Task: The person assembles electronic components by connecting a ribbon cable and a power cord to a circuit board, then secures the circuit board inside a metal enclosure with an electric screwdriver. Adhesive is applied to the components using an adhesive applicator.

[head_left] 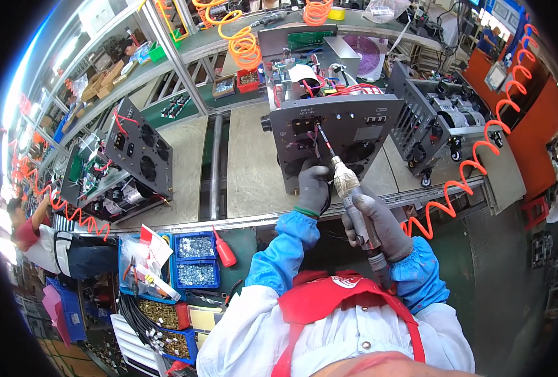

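A pneumatic screwdriver [347, 180] is wrapped by the gloved fingers of my right hand [384, 225]. Its long bit slants up to the terminal opening in the dark grey panel [373, 133] of an electrical cabinet; I cannot tell whether the tip touches a screw. My left hand [313, 186], also in a grey glove, is curled against the lower part of that panel, just left of the tool's nose. Whatever its fingers hold, if anything, is hidden. Thin wires [317, 143] hang from the opening. Behind the panel, circuit boards and red cables [357, 90] lie exposed.
Similar cabinets stand to the left [142, 147] and right [445, 113] on the roller line. Blue bins of small hardware [196, 274] and a red bottle [224, 251] sit at lower left. An orange coiled air hose [474, 164] loops across the right. Another person [46, 242] works at far left.
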Motion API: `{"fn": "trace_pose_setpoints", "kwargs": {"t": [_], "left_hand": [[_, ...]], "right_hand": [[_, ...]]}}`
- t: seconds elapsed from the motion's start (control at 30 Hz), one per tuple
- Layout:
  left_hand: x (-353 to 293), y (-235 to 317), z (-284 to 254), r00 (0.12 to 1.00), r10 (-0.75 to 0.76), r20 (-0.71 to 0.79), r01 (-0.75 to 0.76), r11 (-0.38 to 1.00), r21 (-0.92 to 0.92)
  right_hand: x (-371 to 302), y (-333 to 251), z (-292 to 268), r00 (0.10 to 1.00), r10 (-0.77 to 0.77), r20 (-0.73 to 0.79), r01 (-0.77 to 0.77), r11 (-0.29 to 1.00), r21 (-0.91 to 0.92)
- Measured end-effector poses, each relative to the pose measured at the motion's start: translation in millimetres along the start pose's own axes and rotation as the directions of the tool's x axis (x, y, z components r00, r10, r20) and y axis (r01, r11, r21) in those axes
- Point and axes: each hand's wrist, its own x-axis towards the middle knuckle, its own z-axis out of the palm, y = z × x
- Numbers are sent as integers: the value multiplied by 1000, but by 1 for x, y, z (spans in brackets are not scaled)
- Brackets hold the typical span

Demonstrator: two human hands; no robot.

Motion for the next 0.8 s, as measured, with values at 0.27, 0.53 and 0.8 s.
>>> {"fn": "trace_pose_setpoints", "kwargs": {"t": [0.27, 0.53, 0.8], "left_hand": [[-67, 56, 62, 943, -203, -262, 239, 965, 111], [-148, 90, 172, 798, -603, 11, 525, 703, 480], [-164, 72, 159, 899, -435, 48, 408, 874, 263]], "right_hand": [[-4, -3, -9, 996, 22, -81, -20, 999, 29], [2, 13, -14, 999, -30, -20, 33, 982, 183], [6, 23, -10, 1000, 6, -28, 4, 940, 342]]}}
